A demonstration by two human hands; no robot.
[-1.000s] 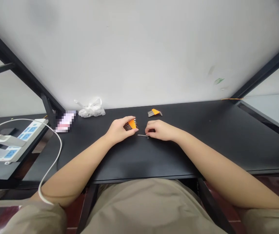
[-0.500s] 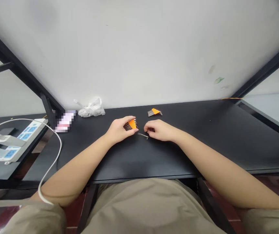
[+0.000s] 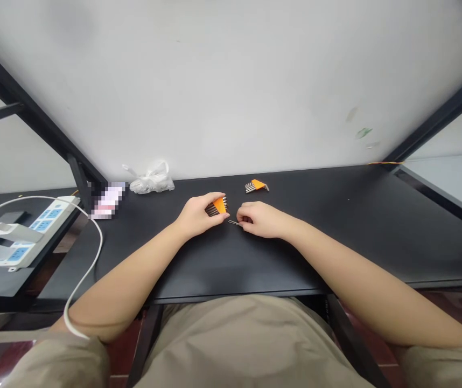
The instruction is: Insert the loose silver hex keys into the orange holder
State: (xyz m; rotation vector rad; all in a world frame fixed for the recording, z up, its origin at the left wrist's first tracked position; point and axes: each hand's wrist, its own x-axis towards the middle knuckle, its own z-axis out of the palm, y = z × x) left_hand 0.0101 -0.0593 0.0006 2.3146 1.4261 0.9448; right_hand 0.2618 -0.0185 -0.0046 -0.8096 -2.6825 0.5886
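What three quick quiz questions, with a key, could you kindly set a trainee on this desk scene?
1. What does the left hand hold?
A) a white plastic bag
B) an orange-handled hex key set
C) a power strip

2. True or false: a second orange-handled hex key set lies on the black desk, beyond both hands.

3. Fill in the blank: the right hand has its fingers on a loose ____.

Key: 1. B; 2. True; 3. hex key
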